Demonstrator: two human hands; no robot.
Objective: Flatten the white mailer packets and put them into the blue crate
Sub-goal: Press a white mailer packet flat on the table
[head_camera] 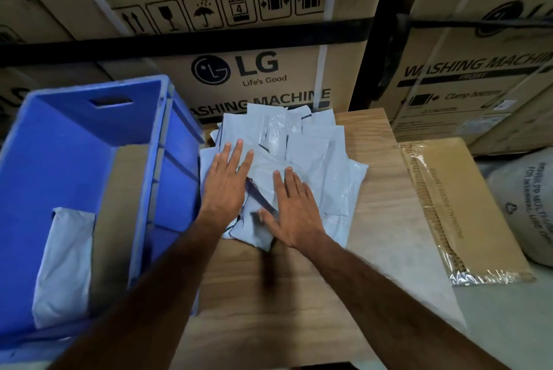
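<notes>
A loose pile of white mailer packets (302, 142) lies on the wooden table, just right of the blue crate (68, 130). My left hand (226, 187) lies flat on the left side of the pile, fingers straight. My right hand (294, 211) presses flat on the near packets, fingers spread and straight. Inside the crate one flattened white packet (64, 265) rests at the near left, beside a brown cardboard sheet (119, 220).
The wooden table (380, 220) carries a plastic-wrapped brown cardboard pack (466, 208) at the right. A white printed sack (526, 208) sits at the far right. Large washing machine cartons (260, 70) stand on dark racking behind the table.
</notes>
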